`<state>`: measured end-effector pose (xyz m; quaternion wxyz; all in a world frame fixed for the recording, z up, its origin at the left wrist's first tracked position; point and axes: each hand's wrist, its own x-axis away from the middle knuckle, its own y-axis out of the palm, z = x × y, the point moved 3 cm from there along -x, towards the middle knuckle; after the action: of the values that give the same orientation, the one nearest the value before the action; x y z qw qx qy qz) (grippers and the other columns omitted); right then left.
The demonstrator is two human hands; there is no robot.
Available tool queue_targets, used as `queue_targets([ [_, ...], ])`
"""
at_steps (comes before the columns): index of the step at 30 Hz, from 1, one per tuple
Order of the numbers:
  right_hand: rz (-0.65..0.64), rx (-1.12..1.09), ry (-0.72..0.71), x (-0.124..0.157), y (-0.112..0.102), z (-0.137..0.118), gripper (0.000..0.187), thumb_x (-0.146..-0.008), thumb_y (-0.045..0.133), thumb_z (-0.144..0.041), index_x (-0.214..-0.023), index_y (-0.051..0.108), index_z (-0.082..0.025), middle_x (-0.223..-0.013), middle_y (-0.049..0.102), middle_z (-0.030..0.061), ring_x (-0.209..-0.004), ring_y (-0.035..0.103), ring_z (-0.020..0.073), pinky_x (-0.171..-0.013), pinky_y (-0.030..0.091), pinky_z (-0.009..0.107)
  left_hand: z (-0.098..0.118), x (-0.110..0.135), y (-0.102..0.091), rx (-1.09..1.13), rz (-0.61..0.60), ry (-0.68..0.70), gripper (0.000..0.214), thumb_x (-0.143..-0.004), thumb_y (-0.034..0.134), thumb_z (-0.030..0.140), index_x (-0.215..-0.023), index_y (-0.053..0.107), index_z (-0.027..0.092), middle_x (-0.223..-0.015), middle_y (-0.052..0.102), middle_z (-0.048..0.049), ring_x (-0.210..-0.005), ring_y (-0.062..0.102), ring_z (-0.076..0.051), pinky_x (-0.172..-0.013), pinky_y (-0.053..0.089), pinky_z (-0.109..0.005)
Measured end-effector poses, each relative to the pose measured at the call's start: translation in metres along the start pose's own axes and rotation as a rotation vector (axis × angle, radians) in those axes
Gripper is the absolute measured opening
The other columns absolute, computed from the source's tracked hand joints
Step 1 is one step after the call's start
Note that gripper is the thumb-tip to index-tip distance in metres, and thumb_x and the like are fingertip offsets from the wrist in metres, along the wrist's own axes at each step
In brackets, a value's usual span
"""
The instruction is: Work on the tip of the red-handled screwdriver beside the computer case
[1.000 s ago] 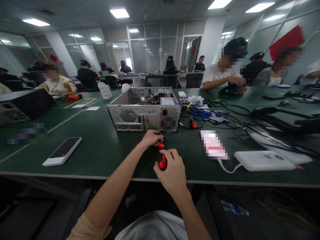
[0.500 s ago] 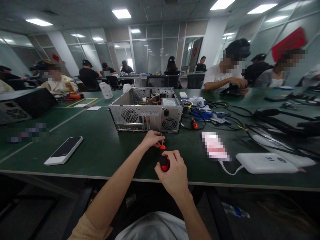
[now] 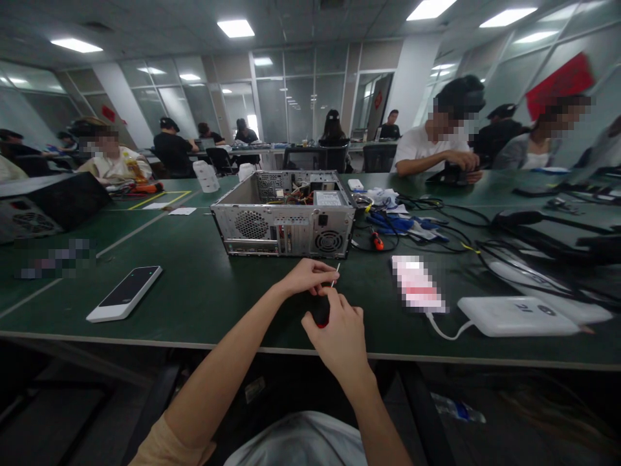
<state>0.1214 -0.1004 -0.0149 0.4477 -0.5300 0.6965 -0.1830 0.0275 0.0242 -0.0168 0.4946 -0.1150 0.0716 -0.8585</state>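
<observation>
My right hand point(image 3: 343, 333) is wrapped around the red and black handle of a screwdriver point(image 3: 321, 312). Its thin metal shaft slants up and to the right. My left hand point(image 3: 306, 277) has its fingertips pinched together at that shaft, with the tip showing past them; whether a small screw is in the pinch cannot be seen. Just beyond both hands stands a computer case point(image 3: 301, 217), its top open and its rear panel facing me. The power supply fan sits at the panel's lower right, apart from the screwdriver tip.
A white-edged device point(image 3: 127, 292) lies at left. On the right are a phone point(image 3: 418, 283) cabled to a white power bank point(image 3: 521, 317), blue gloves point(image 3: 405, 224), another red screwdriver point(image 3: 377, 241) and black cables. A second case point(image 3: 48, 204) stands far left. A co-worker point(image 3: 444, 139) sits opposite.
The screwdriver has come back from the lower edge of the case and now tilts to the right. My left hand has shifted right and nearer me, up against the shaft.
</observation>
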Motion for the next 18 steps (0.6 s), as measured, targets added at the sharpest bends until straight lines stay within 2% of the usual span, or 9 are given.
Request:
queue_targets([
  [3, -0.017, 0.069, 0.028, -0.006, 0.0, -0.002, 0.02, -0.082, 0.059, -0.032, -0.098, 0.061, -0.022, -0.094, 0.068, 0.0047, -0.088, 0.064, 0.0236, -0.08, 0.034, 0.036, 0.003, 0.003, 0.005, -0.048, -0.065, 0.039, 0.051, -0.075, 0.073, 0.053, -0.104, 0.075, 0.012, -0.076, 0.068, -0.0039, -0.053, 0.052, -0.007, -0.048, 0.044, -0.018],
  [8, -0.083, 0.17, 0.085, -0.021, -0.002, -0.001, 0.023, -0.085, 0.059, -0.037, -0.098, 0.064, -0.019, -0.097, 0.07, 0.0096, -0.086, 0.066, 0.0263, -0.078, 0.036, 0.037, 0.006, 0.007, 0.003, -0.082, -0.056, 0.075, 0.056, -0.078, 0.064, 0.062, -0.099, 0.077, 0.011, -0.062, 0.055, 0.0004, -0.055, 0.047, -0.008, -0.049, 0.04, -0.019],
  [13, -0.12, 0.088, 0.11, -0.036, -0.001, -0.001, 0.022, -0.092, 0.051, -0.033, -0.093, 0.066, -0.017, -0.092, 0.072, 0.0101, -0.085, 0.067, 0.0245, -0.075, 0.039, 0.034, 0.005, 0.005, 0.003, -0.001, -0.074, 0.132, 0.061, -0.079, 0.062, 0.063, -0.102, 0.076, 0.008, -0.063, 0.054, 0.0006, -0.054, 0.042, -0.007, -0.049, 0.031, -0.02],
  [18, -0.071, -0.028, 0.07, -0.041, 0.003, -0.003, 0.017, -0.089, 0.053, -0.028, -0.084, 0.064, -0.017, -0.083, 0.069, 0.0079, -0.076, 0.063, 0.0218, -0.071, 0.041, 0.033, 0.006, 0.006, 0.004, 0.104, -0.08, 0.158, 0.062, -0.078, 0.064, 0.063, -0.098, 0.076, 0.005, -0.054, 0.05, 0.0022, -0.05, 0.039, -0.007, -0.05, 0.028, -0.021],
])
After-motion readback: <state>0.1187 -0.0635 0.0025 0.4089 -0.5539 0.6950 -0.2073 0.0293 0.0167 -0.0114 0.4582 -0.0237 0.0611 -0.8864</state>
